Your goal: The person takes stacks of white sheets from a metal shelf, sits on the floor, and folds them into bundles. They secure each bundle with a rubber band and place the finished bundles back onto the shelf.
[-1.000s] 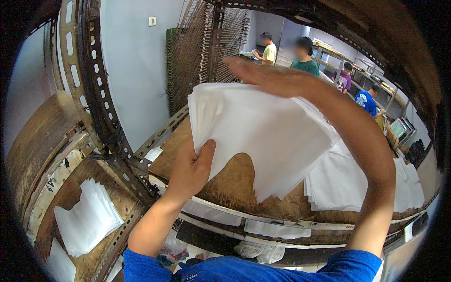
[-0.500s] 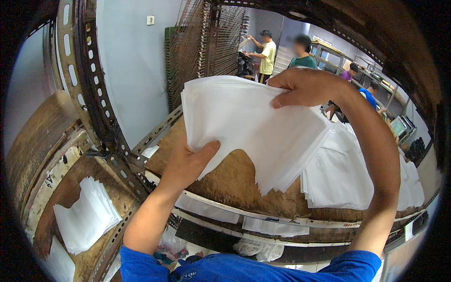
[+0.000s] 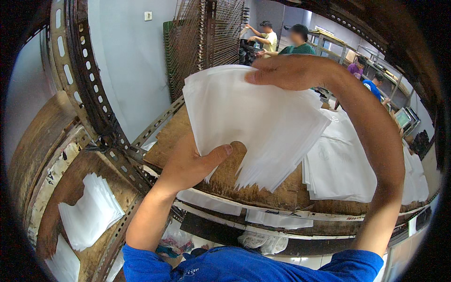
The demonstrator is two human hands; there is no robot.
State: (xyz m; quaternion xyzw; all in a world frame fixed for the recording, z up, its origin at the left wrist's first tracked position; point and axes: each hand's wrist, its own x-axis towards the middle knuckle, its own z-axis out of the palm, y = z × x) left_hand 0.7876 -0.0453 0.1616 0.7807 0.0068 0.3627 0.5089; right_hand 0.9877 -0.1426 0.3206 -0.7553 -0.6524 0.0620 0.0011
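A fanned stack of thin white sheets with a rounded notch in the lower edge (image 3: 263,113) is held up just toward 1 o'clock from the centre, above a worn brown wooden tabletop (image 3: 286,197). The bare left hand (image 3: 188,164), at 8 o'clock, grips its lower left part — thumb across the front face, its tip at the notch, the other fingers hidden behind. The bare right hand (image 3: 293,73), at 1 o'clock, arches over the upper edge with its thumb against the front; whether it pinches the sheets I cannot tell.

A second pile of white sheets (image 3: 343,169) lies on the tabletop at 4 o'clock, below the right forearm. At 8 o'clock, a smaller notched white pile (image 3: 91,211) rests on a lower brown wooden board (image 3: 47,235). A perforated rust-brown metal post (image 3: 89,70) rises at 10 o'clock, and a tall rack of thin metal wires (image 3: 185,56) stands at 11 — with co-workers between 1 and 2 o'clock, beyond the right arm.
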